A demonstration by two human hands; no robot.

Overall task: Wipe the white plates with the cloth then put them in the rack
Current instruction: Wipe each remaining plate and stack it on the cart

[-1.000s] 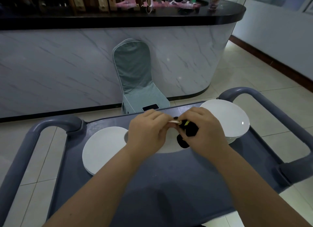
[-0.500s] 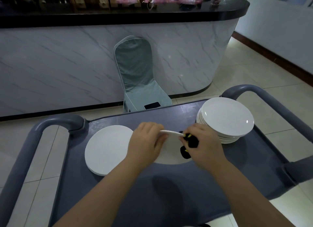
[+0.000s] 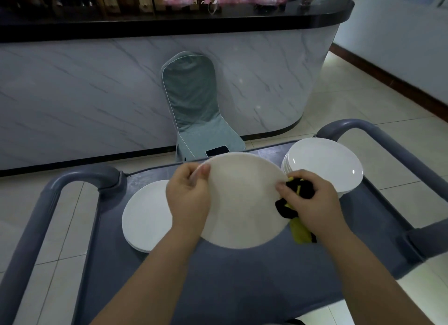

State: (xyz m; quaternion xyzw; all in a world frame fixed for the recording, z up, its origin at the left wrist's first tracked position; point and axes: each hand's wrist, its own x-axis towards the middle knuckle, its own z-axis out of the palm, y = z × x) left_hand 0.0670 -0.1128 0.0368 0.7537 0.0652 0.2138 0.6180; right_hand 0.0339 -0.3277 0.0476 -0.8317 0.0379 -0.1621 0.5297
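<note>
Head view: left hand (image 3: 188,198) pinches one plate (image 3: 242,203); right hand (image 3: 312,203) clutches cloth (image 3: 299,191) at its rim. Plate overlaps left stack (image 3: 145,215); right stack (image 3: 324,162), one chair (image 3: 191,101) beyond.

Over a grey cart (image 3: 242,288), the left hand (image 3: 188,198) grips the left rim of a white plate (image 3: 242,203) while the right hand (image 3: 312,203) pinches its right rim with a black-and-yellow cloth (image 3: 299,191). Plate stacks lie at left (image 3: 145,218) and right (image 3: 324,162).
</note>
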